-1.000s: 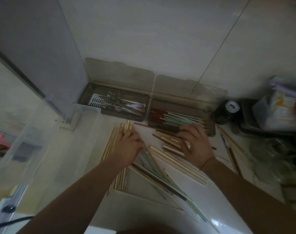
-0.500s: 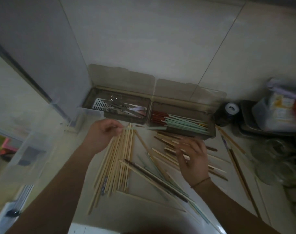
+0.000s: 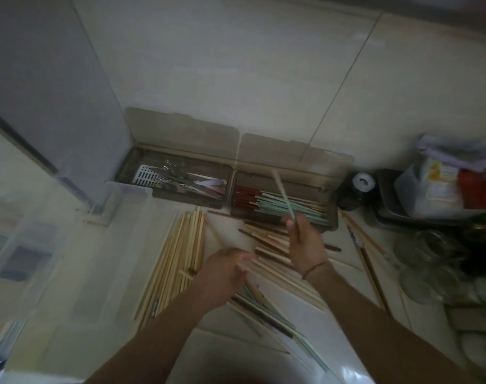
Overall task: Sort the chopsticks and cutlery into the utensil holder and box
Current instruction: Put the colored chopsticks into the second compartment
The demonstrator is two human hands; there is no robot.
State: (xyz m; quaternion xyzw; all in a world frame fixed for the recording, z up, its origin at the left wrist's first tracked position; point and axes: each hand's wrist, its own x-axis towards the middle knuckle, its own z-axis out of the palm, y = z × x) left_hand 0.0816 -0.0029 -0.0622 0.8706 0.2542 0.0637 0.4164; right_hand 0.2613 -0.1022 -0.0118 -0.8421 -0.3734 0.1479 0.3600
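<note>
1. The desk [image 3: 333, 322] is a pale, glossy surface that meets a tiled wall, and it carries everything below.
2. A clear plastic bin [image 3: 56, 245] stands on the desk to the left of the brown box, its near corner just beside the box's left end.
3. The brown box [image 3: 330, 217], the landmark here, lies against the wall with its two lids open and leaning back on the tiles.
4. Its left compartment holds metal cutlery [image 3: 180, 180] on a white slotted insert.
5. Its right compartment holds sorted chopsticks [image 3: 264, 199], with dark red ends to the left and pale green shafts to the right.
6. In front of the box's left compartment a bundle of pale wooden chopsticks [image 3: 178, 253] lies on the desk, roughly parallel and pointing toward the box.
7. In front of the right compartment, mixed brown, tan and green chopsticks [image 3: 269, 242] lie scattered and crossing.
8. The left hand [image 3: 225, 275] is low over this scatter, in front of the box's middle; motion blur hides its grip, so I cannot tell whether it holds anything.
9. The right hand [image 3: 305, 245] is raised just in front of the right compartment, its grip pinched on one green chopstick [image 3: 282, 189].
10. That chopstick slants up over the sorted ones inside the compartment.
</note>
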